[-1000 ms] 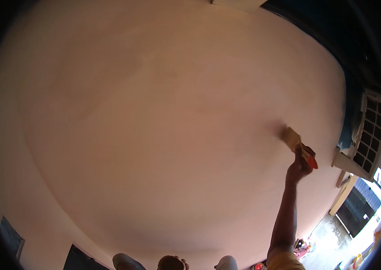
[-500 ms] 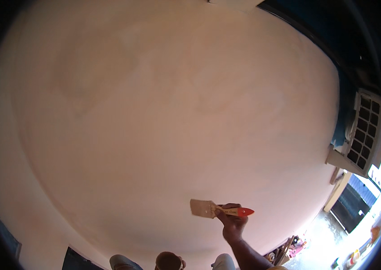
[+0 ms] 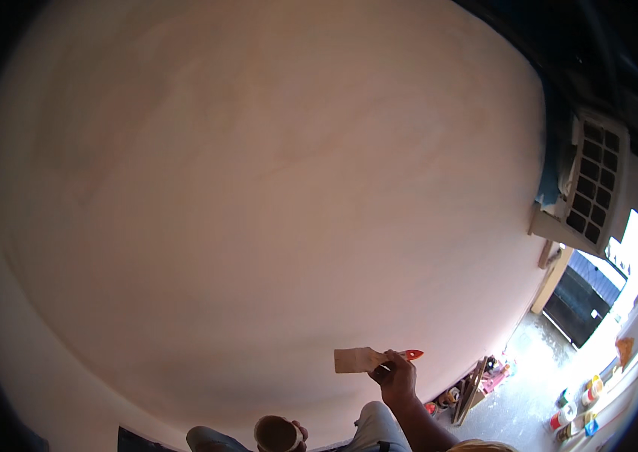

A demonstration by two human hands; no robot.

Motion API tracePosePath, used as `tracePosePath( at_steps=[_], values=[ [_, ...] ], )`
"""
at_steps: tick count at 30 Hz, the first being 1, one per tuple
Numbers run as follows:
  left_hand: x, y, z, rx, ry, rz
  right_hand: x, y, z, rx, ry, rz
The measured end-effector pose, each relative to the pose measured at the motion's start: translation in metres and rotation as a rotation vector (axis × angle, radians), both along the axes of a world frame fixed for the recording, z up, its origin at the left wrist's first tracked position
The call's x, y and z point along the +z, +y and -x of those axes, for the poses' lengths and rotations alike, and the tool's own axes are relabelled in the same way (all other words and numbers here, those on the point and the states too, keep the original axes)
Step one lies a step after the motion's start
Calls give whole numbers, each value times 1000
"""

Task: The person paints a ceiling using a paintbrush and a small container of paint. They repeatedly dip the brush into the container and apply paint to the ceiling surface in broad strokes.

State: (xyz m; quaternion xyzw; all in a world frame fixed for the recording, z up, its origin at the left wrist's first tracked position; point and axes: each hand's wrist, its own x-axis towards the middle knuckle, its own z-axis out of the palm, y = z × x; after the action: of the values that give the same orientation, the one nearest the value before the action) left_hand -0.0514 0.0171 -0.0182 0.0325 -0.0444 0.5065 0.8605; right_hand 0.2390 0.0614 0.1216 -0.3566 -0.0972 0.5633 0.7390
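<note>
A flat paintbrush (image 3: 356,361) with broad tan bristles and a red handle tip is in my right hand (image 3: 398,380). My fingers close round its handle, and the brush lies about level with its bristles pointing left, in front of the pinkish wall (image 3: 258,226). Whether the bristles touch the wall I cannot tell. Low in the picture, between my knees, my left hand (image 3: 302,435) grips a round brown pot (image 3: 277,432). Its open mouth faces up; what is inside is too dark to make out. Only the fingers at the pot's right side show.
A barred window grille (image 3: 597,177) juts out at the upper right. Beneath it, a doorway (image 3: 586,294) lets in bright light. Boards (image 3: 471,393) and clutter lean along the wall's foot. Several paint containers (image 3: 563,416) stand on the grey floor (image 3: 522,407) at the right.
The brush has turned slightly in my right hand, bristles now a little lower and further right. The whole view has shifted, bringing more of the pot and the floor on the right into sight.
</note>
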Motion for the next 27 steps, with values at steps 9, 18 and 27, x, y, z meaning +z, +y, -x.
tracePosePath(
  at_steps=[9, 18, 27],
  values=[
    [5, 8, -12, 65, 37, -2, 5, 7, 21, -90, -550, -181],
    [4, 14, -1, 160, 80, 7, 21, 12, 63, 89, -582, -248],
    [7, 12, 14, 233, 106, -5, 16, 24, 84, 94, -827, -442]
  ],
)
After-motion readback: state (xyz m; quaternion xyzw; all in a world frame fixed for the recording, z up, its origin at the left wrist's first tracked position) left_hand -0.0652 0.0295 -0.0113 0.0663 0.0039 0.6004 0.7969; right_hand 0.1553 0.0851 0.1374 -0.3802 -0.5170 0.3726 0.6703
